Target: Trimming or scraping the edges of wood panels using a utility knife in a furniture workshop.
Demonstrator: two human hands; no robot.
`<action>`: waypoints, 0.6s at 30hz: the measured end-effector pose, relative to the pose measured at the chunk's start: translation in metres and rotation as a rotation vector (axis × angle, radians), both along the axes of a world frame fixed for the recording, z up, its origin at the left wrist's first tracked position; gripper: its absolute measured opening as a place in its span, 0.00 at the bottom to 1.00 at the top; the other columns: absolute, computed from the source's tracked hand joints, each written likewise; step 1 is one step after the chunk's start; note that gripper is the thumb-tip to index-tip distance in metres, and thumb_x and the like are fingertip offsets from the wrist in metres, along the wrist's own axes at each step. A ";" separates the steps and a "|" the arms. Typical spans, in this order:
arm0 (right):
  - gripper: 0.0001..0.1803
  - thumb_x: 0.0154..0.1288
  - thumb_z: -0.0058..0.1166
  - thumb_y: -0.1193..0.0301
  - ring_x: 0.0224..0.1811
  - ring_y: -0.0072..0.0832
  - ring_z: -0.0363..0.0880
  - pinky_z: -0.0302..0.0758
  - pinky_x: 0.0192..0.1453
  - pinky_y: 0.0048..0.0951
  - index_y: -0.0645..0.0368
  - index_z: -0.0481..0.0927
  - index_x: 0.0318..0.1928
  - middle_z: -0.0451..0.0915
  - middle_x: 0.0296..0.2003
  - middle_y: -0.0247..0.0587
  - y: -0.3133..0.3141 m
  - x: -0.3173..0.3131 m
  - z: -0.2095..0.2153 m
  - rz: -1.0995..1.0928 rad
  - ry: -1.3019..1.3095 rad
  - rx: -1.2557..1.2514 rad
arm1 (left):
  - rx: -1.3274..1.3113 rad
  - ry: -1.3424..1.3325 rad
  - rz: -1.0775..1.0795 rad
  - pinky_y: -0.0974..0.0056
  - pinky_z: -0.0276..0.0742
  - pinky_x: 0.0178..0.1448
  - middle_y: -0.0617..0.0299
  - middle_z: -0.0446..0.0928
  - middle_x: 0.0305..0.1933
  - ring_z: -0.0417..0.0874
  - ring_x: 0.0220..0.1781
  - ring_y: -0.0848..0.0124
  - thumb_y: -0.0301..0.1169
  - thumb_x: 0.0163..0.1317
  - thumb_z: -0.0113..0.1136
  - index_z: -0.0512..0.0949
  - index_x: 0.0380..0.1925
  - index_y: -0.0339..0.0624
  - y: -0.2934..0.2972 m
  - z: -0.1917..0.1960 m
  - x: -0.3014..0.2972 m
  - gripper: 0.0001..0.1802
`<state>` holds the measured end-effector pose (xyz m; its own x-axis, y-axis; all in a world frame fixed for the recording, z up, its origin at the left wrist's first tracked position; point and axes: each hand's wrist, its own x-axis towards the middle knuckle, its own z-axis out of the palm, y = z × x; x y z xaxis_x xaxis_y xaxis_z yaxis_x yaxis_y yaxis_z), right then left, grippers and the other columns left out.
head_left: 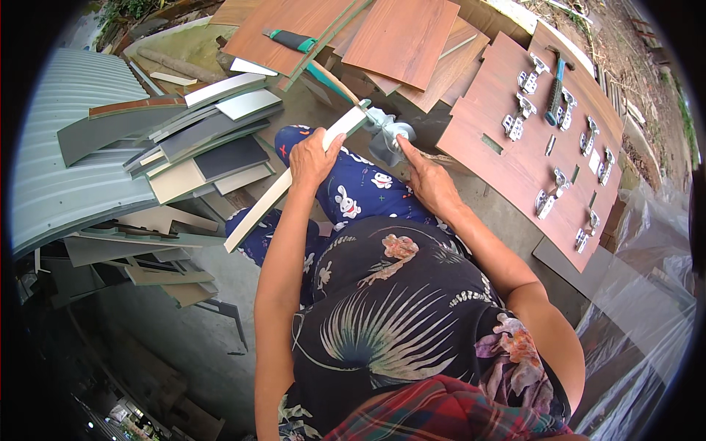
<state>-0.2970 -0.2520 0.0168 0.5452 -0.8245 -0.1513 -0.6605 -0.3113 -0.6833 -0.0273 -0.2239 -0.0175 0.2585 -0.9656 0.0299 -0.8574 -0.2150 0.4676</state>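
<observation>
Currently, strip: pale, narrow and straight; the strip (268, 203) slants from lower left to upper right, above the thighs, its far end at the grey part (384, 140); contact there cannot be told.
Left hand: the left hand (312, 159) is clenched round the strip, back of the hand uppermost, knuckles forward.
Left forearm: rises steeply from the lower edge, nearly in line with the hand.
Right hand: the right hand (429, 180) has its index finger extended to the grey part; the other fingers bend beneath, and whether they grasp it cannot be told.
Right forearm: slants up and leftward from a bent elbow.
Right side: hinges (520, 120) and a hammer (556, 92) lie on a brown panel (471, 110).
Left side: stacked boards (193, 137).
</observation>
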 end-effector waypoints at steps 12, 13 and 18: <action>0.37 0.69 0.44 0.76 0.40 0.60 0.83 0.76 0.46 0.55 0.39 0.55 0.77 0.82 0.39 0.67 -0.030 0.054 0.013 0.008 0.129 0.023 | 0.062 0.008 0.036 0.44 0.78 0.40 0.40 0.82 0.28 0.84 0.36 0.41 0.61 0.67 0.53 0.80 0.33 0.40 -0.004 0.000 0.000 0.31; 0.35 0.72 0.44 0.75 0.37 0.60 0.83 0.75 0.43 0.56 0.42 0.55 0.77 0.82 0.37 0.69 -0.033 0.058 0.012 0.014 0.115 -0.002 | 0.075 0.010 0.043 0.45 0.78 0.40 0.41 0.82 0.28 0.84 0.36 0.42 0.62 0.66 0.54 0.80 0.33 0.40 -0.004 0.000 -0.001 0.32; 0.37 0.70 0.44 0.77 0.43 0.60 0.83 0.77 0.47 0.54 0.39 0.54 0.77 0.82 0.43 0.68 -0.004 0.018 0.010 0.013 0.143 0.037 | 0.118 0.007 0.061 0.47 0.79 0.39 0.42 0.82 0.27 0.85 0.35 0.44 0.64 0.64 0.55 0.81 0.33 0.41 -0.005 -0.001 0.001 0.33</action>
<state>-0.2790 -0.2559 0.0270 0.5267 -0.8099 -0.2582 -0.7480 -0.2972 -0.5934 -0.0267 -0.2292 -0.0187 0.3168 -0.9447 -0.0851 -0.8376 -0.3207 0.4422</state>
